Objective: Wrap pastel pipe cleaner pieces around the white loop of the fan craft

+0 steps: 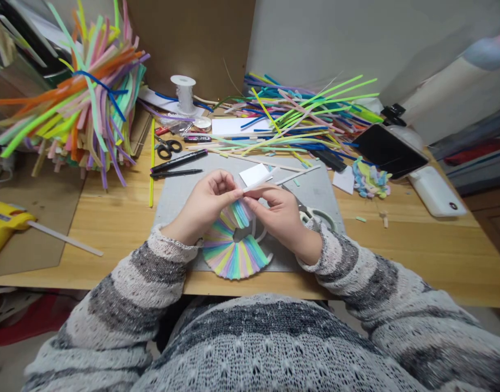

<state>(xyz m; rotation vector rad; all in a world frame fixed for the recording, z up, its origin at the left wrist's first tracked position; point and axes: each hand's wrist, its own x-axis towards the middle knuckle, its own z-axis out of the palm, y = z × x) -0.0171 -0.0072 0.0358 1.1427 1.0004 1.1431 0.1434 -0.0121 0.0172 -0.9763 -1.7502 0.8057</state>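
Note:
A pleated fan of pastel pipe cleaners [236, 255] hangs in a curve beneath my hands, its lower part over the grey mat [329, 188]. My left hand [207, 204] pinches the upper end of this strip, fingers curled. Close against it, my right hand [280, 212] is closed on a white pipe cleaner [263, 179] that sticks out up and to the right. The two hands meet at the fingertips. Pale-handled scissors [321, 216] lie partly hidden behind my right hand. A white card [253, 173] rests just beyond the fingers.
Loose pipe cleaners [311, 120] pile up at the back, and a big bundle [90, 92] stands at the left. Black scissors [167, 148], markers [178, 162], a yellow glue gun [7, 223], a phone [389, 151] and a white case [437, 190] lie around the mat.

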